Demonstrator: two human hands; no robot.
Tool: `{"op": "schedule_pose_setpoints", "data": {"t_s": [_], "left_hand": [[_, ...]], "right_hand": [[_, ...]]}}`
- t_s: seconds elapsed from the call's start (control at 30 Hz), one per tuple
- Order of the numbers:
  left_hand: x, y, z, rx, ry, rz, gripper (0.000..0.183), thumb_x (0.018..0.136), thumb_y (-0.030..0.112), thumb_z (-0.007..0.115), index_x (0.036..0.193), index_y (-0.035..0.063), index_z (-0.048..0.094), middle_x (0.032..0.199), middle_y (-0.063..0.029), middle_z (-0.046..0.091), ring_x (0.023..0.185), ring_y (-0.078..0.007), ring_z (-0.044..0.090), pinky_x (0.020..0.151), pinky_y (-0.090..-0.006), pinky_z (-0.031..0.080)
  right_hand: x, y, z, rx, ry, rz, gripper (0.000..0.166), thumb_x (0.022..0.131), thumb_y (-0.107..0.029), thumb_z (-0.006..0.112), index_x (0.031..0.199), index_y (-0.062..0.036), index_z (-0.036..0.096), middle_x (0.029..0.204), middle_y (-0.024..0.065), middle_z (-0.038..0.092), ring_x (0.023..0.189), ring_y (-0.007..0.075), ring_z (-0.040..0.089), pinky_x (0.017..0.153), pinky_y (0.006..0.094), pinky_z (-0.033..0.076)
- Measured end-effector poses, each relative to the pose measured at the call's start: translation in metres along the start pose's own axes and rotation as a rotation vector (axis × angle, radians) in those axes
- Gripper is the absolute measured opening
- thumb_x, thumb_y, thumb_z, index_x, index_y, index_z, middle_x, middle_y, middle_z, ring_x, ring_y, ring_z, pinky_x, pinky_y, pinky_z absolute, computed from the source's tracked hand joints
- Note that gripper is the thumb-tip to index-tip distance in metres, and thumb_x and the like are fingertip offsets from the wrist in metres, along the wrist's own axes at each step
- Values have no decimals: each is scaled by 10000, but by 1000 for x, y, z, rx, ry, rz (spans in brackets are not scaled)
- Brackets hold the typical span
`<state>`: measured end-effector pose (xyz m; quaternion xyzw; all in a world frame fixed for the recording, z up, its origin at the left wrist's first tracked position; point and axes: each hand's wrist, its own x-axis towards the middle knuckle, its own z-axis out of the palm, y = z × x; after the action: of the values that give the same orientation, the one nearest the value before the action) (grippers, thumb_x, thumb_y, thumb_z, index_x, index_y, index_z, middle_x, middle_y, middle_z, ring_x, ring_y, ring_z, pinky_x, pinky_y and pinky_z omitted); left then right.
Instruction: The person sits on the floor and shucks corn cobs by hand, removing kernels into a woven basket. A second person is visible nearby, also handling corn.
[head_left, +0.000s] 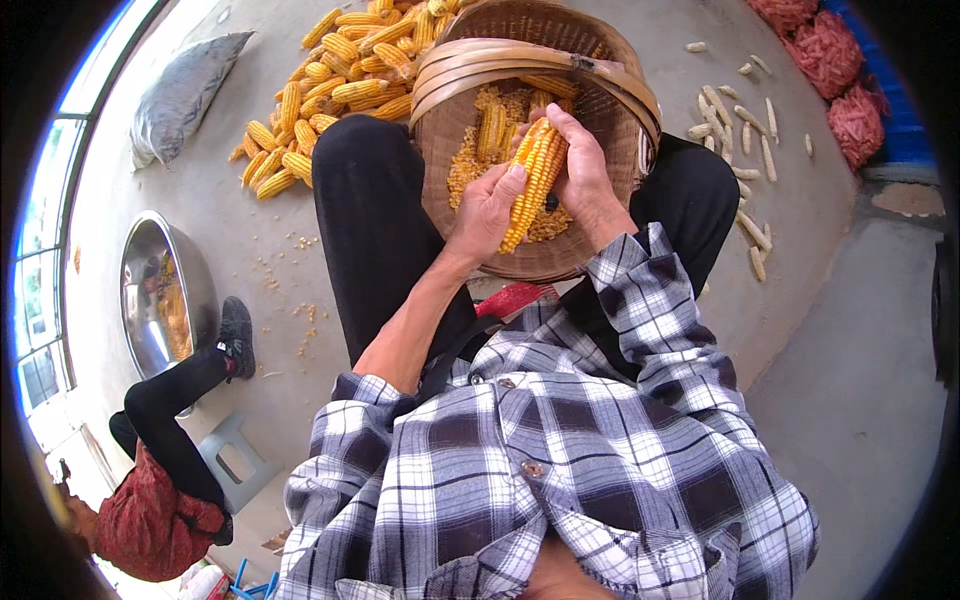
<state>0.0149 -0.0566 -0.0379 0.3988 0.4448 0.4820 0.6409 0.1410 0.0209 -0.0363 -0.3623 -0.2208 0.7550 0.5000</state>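
Note:
Both hands hold one ear of yellow corn (534, 187) over a woven bamboo basket (450, 82) that stands between the knees. My left hand (487, 206) grips the ear's lower left side, thumb on the kernels. My right hand (587, 169) wraps the upper right side, its thumb near the upper end. Kernels still cover the visible side of the ear. Inside the basket lie loose kernels (463, 169) and several more ears (491, 131). A broad split-bamboo handle (510, 60) arches across the basket's opening.
Corn ears (360, 90) are heaped at the upper left; bare cobs (750, 150) are scattered at right. A steel basin (127, 300) holds corn beside another person (161, 510) and a plastic stool (255, 480). A stuffed sack (191, 97) and red mesh bags (825, 56) stand farther off.

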Motion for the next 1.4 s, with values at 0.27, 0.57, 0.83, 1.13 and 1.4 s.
{"op": "schedule_pose_setpoints", "data": {"t_s": [0.27, 0.57, 0.83, 1.13, 1.4], "left_hand": [[0, 1, -3, -12, 8, -204, 439, 950, 398, 386, 998, -7, 550, 740, -58, 584, 556, -111, 593, 391, -218, 457], [0, -11, 7, 72, 6, 75, 453, 951, 400, 375, 1155, 15, 500, 757, -41, 566, 546, -83, 545, 382, -201, 417], [0, -5, 8, -143, 63, -248, 400, 935, 403, 411, 1005, 46, 577, 747, -29, 603, 527, -84, 556, 371, -212, 435], [-6, -2, 10, -137, -10, -69, 405, 929, 304, 453, 1167, -23, 489, 796, -55, 574, 593, -107, 570, 467, -217, 467], [-3, -7, 8, -145, -29, -144, 510, 868, 158, 440, 1336, -6, 324, 970, -79, 571, 778, -114, 590, 471, -249, 470]], "right_hand": [[3, 2, -1, -135, 57, -127, 257, 886, -251, 534, 944, 0, 527, 785, 114, 596, 668, 207, 607, 630, 330, 521], [18, 11, -16, -149, 246, -186, 235, 851, -235, 589, 866, -5, 548, 716, 87, 571, 611, 180, 567, 579, 310, 486], [4, 3, 2, -463, 308, -383, 301, 817, -253, 629, 913, 30, 590, 775, 55, 593, 694, 126, 539, 666, 262, 441], [5, 8, -6, -280, 240, -209, 232, 853, -225, 583, 868, 7, 583, 728, 50, 580, 637, 124, 545, 606, 250, 449], [26, 2, -24, -263, 254, -291, 227, 856, -235, 580, 846, -9, 581, 732, 64, 581, 619, 148, 558, 584, 274, 467]]}}
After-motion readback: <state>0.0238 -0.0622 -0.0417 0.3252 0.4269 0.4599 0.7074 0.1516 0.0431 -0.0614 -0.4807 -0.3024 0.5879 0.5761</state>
